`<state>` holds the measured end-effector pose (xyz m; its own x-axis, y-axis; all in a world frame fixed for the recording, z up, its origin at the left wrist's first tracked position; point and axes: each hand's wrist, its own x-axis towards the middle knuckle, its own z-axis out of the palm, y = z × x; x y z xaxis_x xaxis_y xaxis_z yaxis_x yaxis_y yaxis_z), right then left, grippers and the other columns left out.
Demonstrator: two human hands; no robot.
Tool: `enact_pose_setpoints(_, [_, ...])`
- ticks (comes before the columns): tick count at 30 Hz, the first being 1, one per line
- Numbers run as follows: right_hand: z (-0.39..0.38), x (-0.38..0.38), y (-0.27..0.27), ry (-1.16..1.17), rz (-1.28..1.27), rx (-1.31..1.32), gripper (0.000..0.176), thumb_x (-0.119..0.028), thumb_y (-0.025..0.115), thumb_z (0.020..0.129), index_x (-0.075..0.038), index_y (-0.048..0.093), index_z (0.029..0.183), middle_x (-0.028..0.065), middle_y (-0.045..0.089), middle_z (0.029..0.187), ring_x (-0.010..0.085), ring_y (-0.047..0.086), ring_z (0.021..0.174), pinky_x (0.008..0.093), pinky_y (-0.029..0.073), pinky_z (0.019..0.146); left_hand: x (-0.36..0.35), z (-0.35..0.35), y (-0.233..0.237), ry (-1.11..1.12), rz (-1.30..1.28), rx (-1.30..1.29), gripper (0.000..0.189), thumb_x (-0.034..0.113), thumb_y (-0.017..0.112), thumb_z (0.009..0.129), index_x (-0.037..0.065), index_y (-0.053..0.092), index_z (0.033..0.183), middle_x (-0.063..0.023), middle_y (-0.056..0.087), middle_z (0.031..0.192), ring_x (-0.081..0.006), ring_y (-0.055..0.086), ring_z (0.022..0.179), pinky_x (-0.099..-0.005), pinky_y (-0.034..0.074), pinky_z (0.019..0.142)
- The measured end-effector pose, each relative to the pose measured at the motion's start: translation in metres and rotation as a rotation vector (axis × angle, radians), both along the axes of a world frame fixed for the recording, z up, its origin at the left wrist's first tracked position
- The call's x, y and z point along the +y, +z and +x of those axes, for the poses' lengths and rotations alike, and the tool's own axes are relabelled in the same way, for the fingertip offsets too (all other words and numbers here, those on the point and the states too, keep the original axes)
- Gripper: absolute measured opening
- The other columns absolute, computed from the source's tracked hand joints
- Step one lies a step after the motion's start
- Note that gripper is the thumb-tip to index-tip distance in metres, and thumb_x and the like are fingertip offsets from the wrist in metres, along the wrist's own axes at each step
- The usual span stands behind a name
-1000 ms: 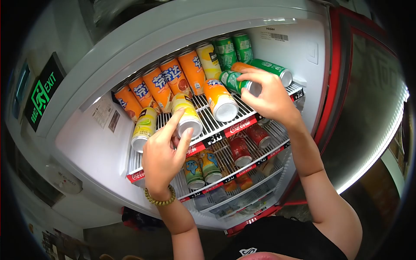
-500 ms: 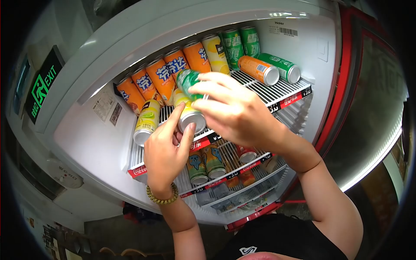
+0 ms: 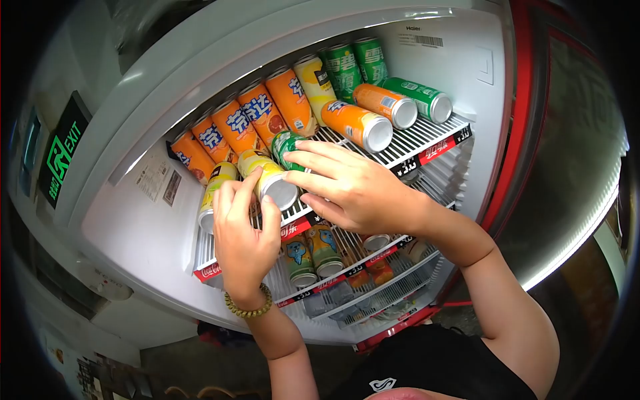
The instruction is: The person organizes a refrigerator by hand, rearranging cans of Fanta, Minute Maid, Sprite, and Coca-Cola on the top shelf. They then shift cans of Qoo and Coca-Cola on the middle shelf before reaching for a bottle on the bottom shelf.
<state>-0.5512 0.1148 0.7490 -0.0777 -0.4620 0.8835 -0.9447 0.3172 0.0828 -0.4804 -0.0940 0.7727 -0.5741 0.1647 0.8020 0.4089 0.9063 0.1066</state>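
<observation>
The top wire shelf (image 3: 417, 137) of an open white drinks fridge (image 3: 133, 220) is reached into by both hands. The left hand (image 3: 243, 233), with a beaded bracelet (image 3: 248, 308) at its wrist, is closed on the near end of a yellow metal drink can (image 3: 263, 175). That can lies on its side on the shelf, with its silver end turned outward. The right hand (image 3: 357, 193) is held just beside it with long, outstretched fingers, and a green metal drink can (image 3: 285, 143) is gripped at their tips. The green can is tilted, just beside the yellow one and in front of a row of upright orange cans (image 3: 250, 117) at the back. Whether it rests on the shelf cannot be told.

A pale yellow-green can (image 3: 212, 197) is seen lying at the left of the left hand. Further right, two orange cans (image 3: 357, 125) and a green one (image 3: 420, 99) lie side by side on the same shelf. On the shelf below, two cartoon-printed cans (image 3: 299, 257) are visible between the wrists.
</observation>
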Motion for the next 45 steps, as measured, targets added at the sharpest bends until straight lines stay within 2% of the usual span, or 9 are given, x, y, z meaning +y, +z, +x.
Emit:
enact_pose_setpoints(4, [0.004,0.010,0.007,0.103,0.014,-0.019,0.040,-0.016,0.070,0.093,-0.003,0.066,0.131,0.0222,0.061,0.136,0.0383,0.055,0.134,0.0543,0.039,0.118,0.008,-0.008,0.002,0.014,-0.009,0.186,0.040,0.014,0.065,0.093,-0.003,0.067,0.129,-0.0222,0.062,0.125,-0.0400,0.060,0.114,-0.0496,0.047,0.103])
enact_pose_setpoints(8, [-0.002,0.024,0.010,0.148,-0.009,-0.006,0.038,-0.015,0.074,0.090,-0.003,0.068,0.126,0.0214,0.064,0.132,0.0376,0.057,0.131,0.0534,0.041,0.114,0.028,-0.011,0.011,-0.160,-0.001,0.158,0.042,0.018,0.061,0.099,0.001,0.063,0.137,-0.0222,0.059,0.144,-0.0403,0.056,0.134,-0.0456,0.041,0.114])
enact_pose_setpoints(13, [-0.023,0.078,0.029,-0.137,-0.220,0.013,0.026,-0.014,0.073,0.090,0.000,0.074,0.113,0.0223,0.069,0.124,0.0404,0.065,0.120,0.0483,0.051,0.106,0.036,-0.016,0.004,-0.106,-0.235,0.108,0.049,0.025,0.074,0.092,0.006,0.065,0.137,-0.0199,0.065,0.137,-0.0397,0.059,0.127,-0.0486,0.044,0.110])
enact_pose_setpoints(15, [-0.033,0.103,0.033,-0.382,-0.292,-0.093,0.030,-0.016,0.067,0.094,0.001,0.072,0.117,0.0232,0.069,0.127,0.0411,0.064,0.121,0.0474,0.050,0.107,0.033,-0.014,0.003,-0.116,-0.201,0.101,0.049,0.027,0.076,0.091,0.006,0.067,0.135,-0.0183,0.066,0.134,-0.0389,0.060,0.124,-0.0481,0.045,0.108])
enact_pose_setpoints(18, [-0.049,0.134,0.042,-0.757,-0.103,-0.187,0.040,-0.016,0.060,0.094,-0.002,0.067,0.131,0.0174,0.068,0.132,0.0377,0.063,0.123,0.0464,0.050,0.106,0.033,-0.016,0.002,-0.131,-0.168,0.083,0.052,0.031,0.078,0.089,0.009,0.066,0.135,-0.0175,0.066,0.131,-0.0375,0.060,0.121,-0.0501,0.043,0.110])
enact_pose_setpoints(22, [-0.050,0.139,0.041,-0.915,0.078,-0.465,0.050,-0.015,0.062,0.089,-0.007,0.065,0.138,0.0154,0.068,0.134,0.0357,0.065,0.121,0.0461,0.052,0.105,0.033,-0.014,0.003,-0.131,-0.181,0.105,0.050,0.027,0.077,0.089,0.006,0.067,0.133,-0.0176,0.066,0.133,-0.0389,0.060,0.123,-0.0485,0.045,0.107])
enact_pose_setpoints(31, [-0.051,0.135,0.054,-0.888,0.107,-0.374,0.062,-0.010,0.073,0.077,-0.009,0.065,0.138,0.0183,0.069,0.131,0.0391,0.066,0.118,0.0468,0.054,0.102,0.025,-0.011,0.000,-0.144,-0.124,0.100,0.052,0.028,0.077,0.088,0.005,0.066,0.133,-0.0176,0.066,0.132,-0.0387,0.060,0.122,-0.0483,0.046,0.106])
enact_pose_setpoints(38, [-0.034,0.129,0.063,-0.735,-0.242,-0.223,0.039,-0.015,0.080,0.080,0.001,0.075,0.115,0.0202,0.075,0.118,0.0344,0.073,0.109,0.0400,0.055,0.099,0.020,-0.006,-0.004,-0.149,-0.100,0.116,0.054,0.031,0.080,0.086,0.007,0.067,0.133,-0.0161,0.065,0.133,-0.0382,0.059,0.124,-0.0493,0.046,0.108])
enact_pose_setpoints(45, [-0.005,0.060,0.055,-0.452,-0.287,0.093,0.035,-0.007,0.083,0.079,-0.003,0.075,0.114,0.0157,0.074,0.121,0.0319,0.072,0.108,0.0393,0.058,0.096,0.023,-0.007,-0.007,-0.140,-0.084,0.139,0.052,0.030,0.080,0.086,0.006,0.067,0.131,-0.0155,0.066,0.130,-0.0371,0.060,0.123,-0.0486,0.046,0.107])
